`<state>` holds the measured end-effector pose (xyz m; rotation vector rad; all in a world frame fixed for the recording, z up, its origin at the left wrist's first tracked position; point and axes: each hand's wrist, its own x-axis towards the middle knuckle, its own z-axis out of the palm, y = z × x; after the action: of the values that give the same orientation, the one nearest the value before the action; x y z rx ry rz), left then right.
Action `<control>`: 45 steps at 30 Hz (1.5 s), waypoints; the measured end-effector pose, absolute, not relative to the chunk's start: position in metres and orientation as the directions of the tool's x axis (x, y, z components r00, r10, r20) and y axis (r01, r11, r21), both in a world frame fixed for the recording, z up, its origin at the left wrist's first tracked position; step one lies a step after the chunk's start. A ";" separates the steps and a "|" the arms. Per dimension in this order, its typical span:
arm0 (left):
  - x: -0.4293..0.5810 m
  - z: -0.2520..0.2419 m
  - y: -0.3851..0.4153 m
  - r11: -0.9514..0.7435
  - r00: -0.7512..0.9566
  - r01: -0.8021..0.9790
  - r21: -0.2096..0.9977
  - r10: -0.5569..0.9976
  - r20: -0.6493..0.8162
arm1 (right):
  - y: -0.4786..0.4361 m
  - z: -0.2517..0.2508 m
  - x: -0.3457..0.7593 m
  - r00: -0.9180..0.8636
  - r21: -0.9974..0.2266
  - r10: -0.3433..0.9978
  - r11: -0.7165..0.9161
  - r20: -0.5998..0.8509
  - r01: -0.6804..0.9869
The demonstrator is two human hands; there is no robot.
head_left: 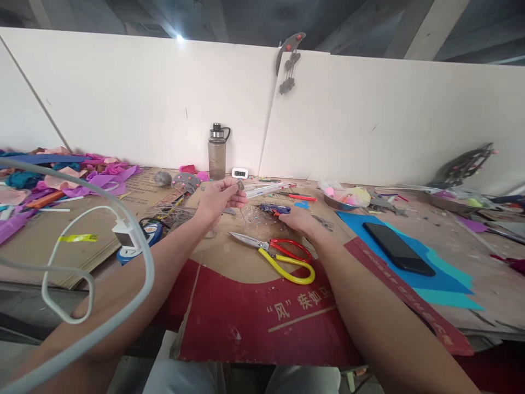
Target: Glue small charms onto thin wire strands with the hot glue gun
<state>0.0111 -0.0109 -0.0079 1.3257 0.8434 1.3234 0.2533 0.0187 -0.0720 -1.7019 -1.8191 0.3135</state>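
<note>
My left hand [216, 203] is raised over the cardboard, with thumb and fingers pinched on a small grey-brown piece [240, 186] whose kind I cannot make out. My right hand [298, 220] is closed around a dark blue glue gun [274, 209] with an orange trigger part; its tip points left, towards my left hand. Just below both hands lie scissors [283, 257] with one red and one yellow handle, blades to the left. Scraps and crumbs litter the cardboard [221, 262] between the hands.
A drinking bottle [217, 153] and a small white digital clock [240, 173] stand by the white partition. On the right, a black phone [397, 247] rests on blue sheets. White cable [143, 273] hangs across the left foreground. Crepe paper [102, 175] is heaped on the left.
</note>
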 end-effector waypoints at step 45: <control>0.000 -0.004 -0.002 -0.115 0.030 -0.522 0.845 0.988 0.154 | -0.047 -0.022 0.187 -0.066 -0.857 0.856 0.515 0.513 0.016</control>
<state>0.0000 -0.0020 -0.0036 0.9235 0.6785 1.4666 0.1869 -0.0466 -0.0221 -0.7943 -1.4846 0.8250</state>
